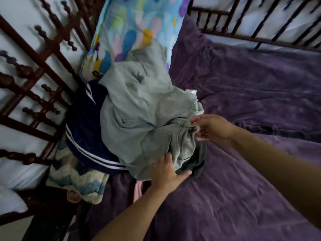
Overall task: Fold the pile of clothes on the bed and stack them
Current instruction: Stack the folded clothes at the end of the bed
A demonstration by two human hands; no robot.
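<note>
Closest to me, my left hand was spread on the near edge of the pale jeans. The fingers lay pretty much straight on the denim. The thumb stuck out sideways over a dark grey garment peeking out from under them. That hand wasn't clamped on anything, just lying flat. Right by that wrist a bit of pink fabric poked out from beneath the heap.

A little further out, to the right of it, my right hand had the jeans pinched at the waistband, fingers curled in, a ring showing on one of them. The jeans were crumpled on top of the clothes pile, a back pocket facing up between my two hands.

Left of my left hand a navy garment with white stripes sat half under the jeans. Nearer than that was a fuzzy cream-and-blue wavy blanket at the bed's edge. Just beyond my right hand a scrap of white cloth stuck out from behind the denim.

It all sat on a purple bedspread that ran wide off to the right of both hands. Beyond the pile lay a pillow covered in blue, yellow and lilac blobs, with the jeans overlapping its near end. Dark wooden bed rails ran along the far left, pretty blurry.
</note>
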